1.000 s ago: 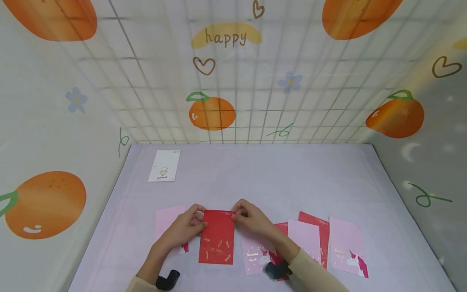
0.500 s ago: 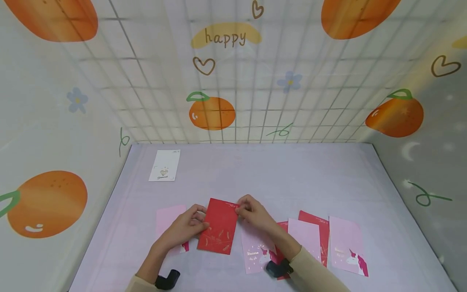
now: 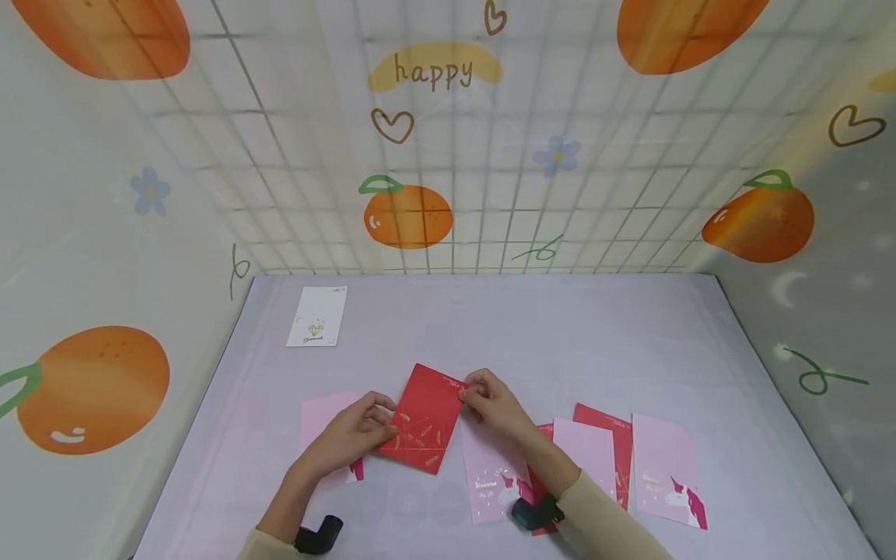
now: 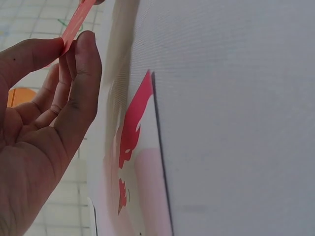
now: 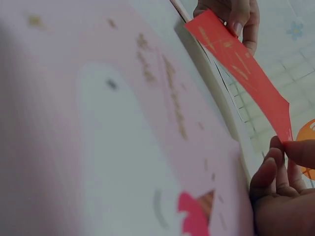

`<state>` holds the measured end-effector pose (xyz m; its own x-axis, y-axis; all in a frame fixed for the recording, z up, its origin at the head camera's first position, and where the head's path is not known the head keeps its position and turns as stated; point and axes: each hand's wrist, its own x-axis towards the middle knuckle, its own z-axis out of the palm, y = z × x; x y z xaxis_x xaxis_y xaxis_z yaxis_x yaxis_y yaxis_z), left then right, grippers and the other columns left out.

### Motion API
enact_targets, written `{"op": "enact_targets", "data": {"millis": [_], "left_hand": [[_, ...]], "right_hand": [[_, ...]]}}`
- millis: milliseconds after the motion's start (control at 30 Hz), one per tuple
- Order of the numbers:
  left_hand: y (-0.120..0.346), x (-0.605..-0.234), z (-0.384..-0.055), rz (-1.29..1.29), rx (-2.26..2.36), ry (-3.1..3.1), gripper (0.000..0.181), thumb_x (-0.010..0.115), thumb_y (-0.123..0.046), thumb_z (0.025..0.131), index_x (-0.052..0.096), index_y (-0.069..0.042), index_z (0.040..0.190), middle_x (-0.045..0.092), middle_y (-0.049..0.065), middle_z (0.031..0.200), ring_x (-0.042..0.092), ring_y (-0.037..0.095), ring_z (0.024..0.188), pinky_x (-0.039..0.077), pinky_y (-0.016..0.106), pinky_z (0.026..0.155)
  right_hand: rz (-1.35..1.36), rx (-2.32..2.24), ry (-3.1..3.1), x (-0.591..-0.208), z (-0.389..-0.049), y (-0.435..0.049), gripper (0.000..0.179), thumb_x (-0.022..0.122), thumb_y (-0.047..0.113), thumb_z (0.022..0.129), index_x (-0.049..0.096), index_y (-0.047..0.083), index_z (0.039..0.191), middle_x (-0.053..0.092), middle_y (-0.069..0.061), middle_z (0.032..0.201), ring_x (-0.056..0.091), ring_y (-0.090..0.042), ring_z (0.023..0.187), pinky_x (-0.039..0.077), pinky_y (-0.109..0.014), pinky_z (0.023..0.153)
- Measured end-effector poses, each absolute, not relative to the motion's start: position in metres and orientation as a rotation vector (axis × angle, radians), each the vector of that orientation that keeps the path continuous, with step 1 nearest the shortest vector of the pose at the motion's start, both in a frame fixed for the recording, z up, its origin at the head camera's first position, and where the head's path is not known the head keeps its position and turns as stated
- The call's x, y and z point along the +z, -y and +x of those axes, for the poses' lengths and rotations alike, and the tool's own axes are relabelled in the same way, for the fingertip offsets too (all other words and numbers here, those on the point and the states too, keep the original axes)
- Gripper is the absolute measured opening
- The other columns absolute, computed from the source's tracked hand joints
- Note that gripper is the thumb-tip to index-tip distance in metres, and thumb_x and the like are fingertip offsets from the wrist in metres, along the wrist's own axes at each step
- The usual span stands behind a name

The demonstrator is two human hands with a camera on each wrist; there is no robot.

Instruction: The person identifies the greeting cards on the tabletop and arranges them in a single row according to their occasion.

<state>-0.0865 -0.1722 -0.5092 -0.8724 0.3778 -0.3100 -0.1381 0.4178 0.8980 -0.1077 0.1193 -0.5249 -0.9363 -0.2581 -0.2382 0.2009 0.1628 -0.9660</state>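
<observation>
Both hands hold one red card [image 3: 425, 412] with gold leaf-like prints, raised and tilted over the table. My left hand [image 3: 353, 432] pinches its lower left edge between thumb and fingers; the left wrist view shows that hand [image 4: 54, 108] with the red card [image 4: 78, 22] seen nearly edge-on. At the upper right corner my right hand [image 3: 493, 400] pinches the card, as the right wrist view shows with thumb and fingertips of the hand [image 5: 283, 177] on the red card [image 5: 241, 64]. Under the left hand lies a pink unicorn card [image 3: 325, 416], partly hidden.
A white diamond-print card [image 3: 318, 315] lies at the back left of the table [image 3: 532, 334]. On the right are pink unicorn cards [image 3: 668, 467] and red cards [image 3: 609, 424], some overlapping. The right forearm passes over part of them. Printed curtains enclose the back and sides.
The red card has moved up and slightly right, tilting clockwise, its near end lifting away from the front. The right hand has shifted up and right with it; the left hand stays almost in place.
</observation>
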Motion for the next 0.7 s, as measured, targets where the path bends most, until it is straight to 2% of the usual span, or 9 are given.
{"op": "enact_targets", "data": {"millis": [67,300,700], "left_hand": [[0.1733,-0.5099,-0.0867,0.209,1.458,-2.213,0.038,0.075,-0.025,0.09,0.058,-0.011,0.121,0.065,0.007,0.101,0.069,0.02,0.083,0.057,0.031,0.071],[0.1747,-0.5112,-0.087,0.24,1.459,-2.204,0.033,0.073,-0.021,0.092,0.058,-0.01,0.119,0.064,0.008,0.1,0.069,0.022,0.083,0.058,0.03,0.071],[0.1741,-0.5106,-0.0876,0.233,1.475,-2.181,0.032,0.073,-0.019,0.092,0.058,-0.009,0.119,0.063,0.01,0.1,0.069,0.023,0.082,0.058,0.031,0.07]], "right_hand": [[-0.051,-1.844,-2.098,-0.5357,-0.1101,-0.1197,0.023,0.059,0.012,0.1,0.052,-0.001,0.118,0.062,-0.022,0.093,0.054,-0.023,0.071,0.047,-0.027,0.061],[-0.089,-1.862,-2.099,-0.5365,-0.1102,-0.1201,0.024,0.061,0.016,0.1,0.052,0.001,0.116,0.062,-0.013,0.088,0.053,-0.017,0.068,0.048,-0.024,0.06],[-0.061,-1.866,-2.078,-0.5383,-0.1109,-0.1205,0.024,0.062,0.016,0.099,0.052,0.003,0.116,0.064,-0.013,0.09,0.054,-0.018,0.069,0.048,-0.024,0.061]]}}
